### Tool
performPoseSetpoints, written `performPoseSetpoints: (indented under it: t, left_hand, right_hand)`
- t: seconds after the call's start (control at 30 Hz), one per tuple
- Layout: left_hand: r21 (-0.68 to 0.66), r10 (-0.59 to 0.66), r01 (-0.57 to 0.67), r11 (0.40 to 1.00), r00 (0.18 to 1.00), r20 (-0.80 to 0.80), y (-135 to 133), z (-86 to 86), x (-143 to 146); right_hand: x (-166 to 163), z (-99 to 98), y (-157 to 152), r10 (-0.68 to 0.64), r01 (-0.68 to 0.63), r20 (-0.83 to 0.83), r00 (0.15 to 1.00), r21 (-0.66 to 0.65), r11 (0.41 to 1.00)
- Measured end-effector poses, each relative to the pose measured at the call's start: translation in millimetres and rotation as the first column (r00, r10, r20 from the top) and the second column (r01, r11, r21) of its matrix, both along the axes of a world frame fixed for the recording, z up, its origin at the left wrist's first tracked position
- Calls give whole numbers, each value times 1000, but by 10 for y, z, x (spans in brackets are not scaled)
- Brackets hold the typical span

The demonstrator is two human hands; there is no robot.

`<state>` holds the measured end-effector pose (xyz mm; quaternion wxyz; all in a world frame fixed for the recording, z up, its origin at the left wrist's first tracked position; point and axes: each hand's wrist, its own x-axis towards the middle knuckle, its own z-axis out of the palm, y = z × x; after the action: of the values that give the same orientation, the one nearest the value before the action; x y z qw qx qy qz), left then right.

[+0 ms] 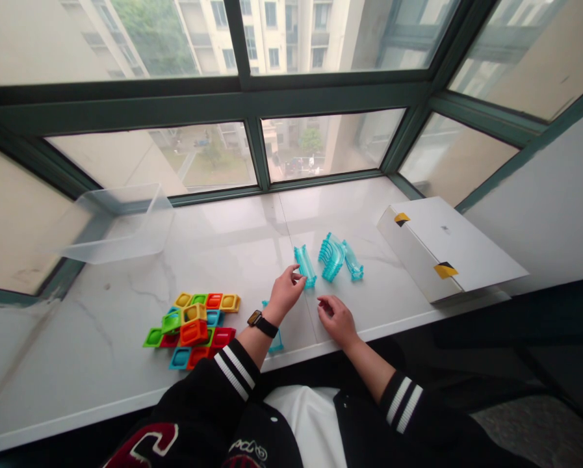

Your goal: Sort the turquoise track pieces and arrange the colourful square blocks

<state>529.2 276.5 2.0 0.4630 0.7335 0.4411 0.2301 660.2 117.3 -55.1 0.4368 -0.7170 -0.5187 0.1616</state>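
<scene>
My left hand [286, 291] reaches forward over the white marble sill, its fingertips pinched at the near end of a straight clear-blue track piece [305, 265]. My right hand [336, 317] rests on the sill just to the right, fingers curled loosely, with nothing seen in it. Beyond them lie a curved blue track piece [331, 255] and another straight blue piece [353, 260]. One more blue piece [275, 342] lies partly hidden under my left wrist, which wears a black watch.
A heap of coloured square tiles [194, 321] lies at the left near the sill's front edge. A clear plastic bin [120, 224] stands at the back left by the window. A flat white box [447, 250] with yellow-black tape sits at the right.
</scene>
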Motion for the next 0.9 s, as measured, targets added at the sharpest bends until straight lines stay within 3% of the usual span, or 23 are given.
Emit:
performPoseSetpoints:
  t: [0.67,0.9]
  left_hand:
    - [29,1,-1,1000,1000,14,19,-4,-27]
    - [112,-52,53,992,999,-6,-21,10,-43]
  right_hand:
    - [2,7,0,9,-9,-4,1000,-13,1000]
    - [0,-1,-7,2,-2,1,1000,-13,1000]
